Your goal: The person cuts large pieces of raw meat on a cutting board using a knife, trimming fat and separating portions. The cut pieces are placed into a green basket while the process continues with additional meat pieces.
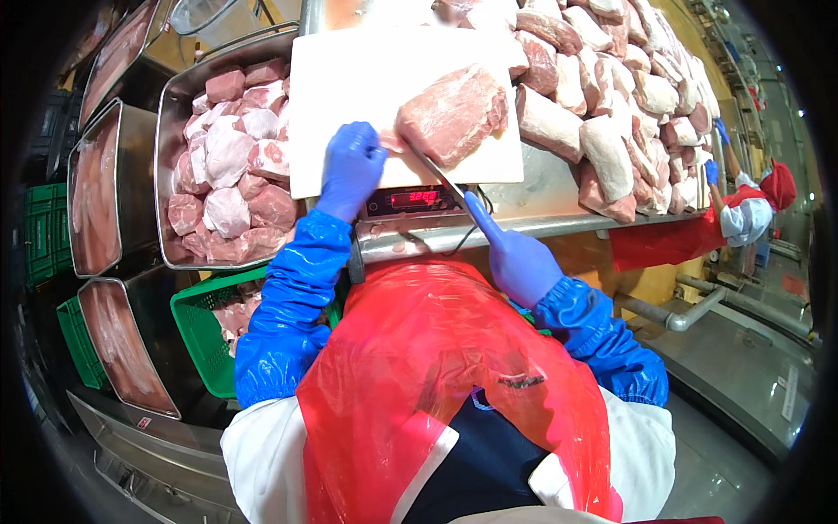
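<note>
A large piece of raw pork [454, 113] lies on the white cutting board [340, 74]. My right hand [524, 266], in a blue glove, grips a knife [434, 171] by its blue handle, index finger stretched along it. The blade's far end meets the near left edge of the pork. Just left of there, my gloved left hand [353, 168] is closed, its fingertips on a thin strip of meat [393, 141] beside the piece. Whether the strip is still joined to it I cannot tell. Below the board's near edge sits a scale display [417, 201] with lit red digits.
A steel tub [163, 157] of meat chunks stands left of the board. Many pork pieces [607, 157] are heaped on the steel table to the right. A green crate [205, 336] and steel trays [122, 349] stand lower left. Another person [746, 214] works at the far right.
</note>
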`<state>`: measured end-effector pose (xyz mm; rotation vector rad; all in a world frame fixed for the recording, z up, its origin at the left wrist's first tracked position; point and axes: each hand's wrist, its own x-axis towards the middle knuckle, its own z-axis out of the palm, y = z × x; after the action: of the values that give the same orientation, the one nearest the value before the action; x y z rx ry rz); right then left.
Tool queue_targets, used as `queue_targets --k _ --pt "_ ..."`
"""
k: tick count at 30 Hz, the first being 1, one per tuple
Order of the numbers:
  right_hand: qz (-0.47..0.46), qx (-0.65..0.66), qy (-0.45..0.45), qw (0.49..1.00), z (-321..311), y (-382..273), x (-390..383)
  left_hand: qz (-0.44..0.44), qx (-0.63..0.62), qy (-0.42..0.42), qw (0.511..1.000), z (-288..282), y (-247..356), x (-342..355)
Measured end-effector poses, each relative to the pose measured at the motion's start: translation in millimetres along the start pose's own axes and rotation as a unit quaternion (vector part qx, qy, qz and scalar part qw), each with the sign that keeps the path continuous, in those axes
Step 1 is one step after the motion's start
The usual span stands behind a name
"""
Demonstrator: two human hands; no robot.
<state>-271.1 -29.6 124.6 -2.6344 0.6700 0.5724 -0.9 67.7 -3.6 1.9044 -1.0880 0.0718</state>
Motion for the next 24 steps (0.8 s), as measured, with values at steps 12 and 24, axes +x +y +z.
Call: queue_targets --k 12,24 --pt "-0.111 0.449 0.140 0.875 -56.7 119.8 47.1 -0.388 0.247 -0.008 0.888 -186.7 -57.4 -257.8" --pt "-0.206 0.553 0.184 0.786 -38.0 -4.5 222.8 -0.100 -0.122 0.127 0.979 26.6 39.8 6.6"
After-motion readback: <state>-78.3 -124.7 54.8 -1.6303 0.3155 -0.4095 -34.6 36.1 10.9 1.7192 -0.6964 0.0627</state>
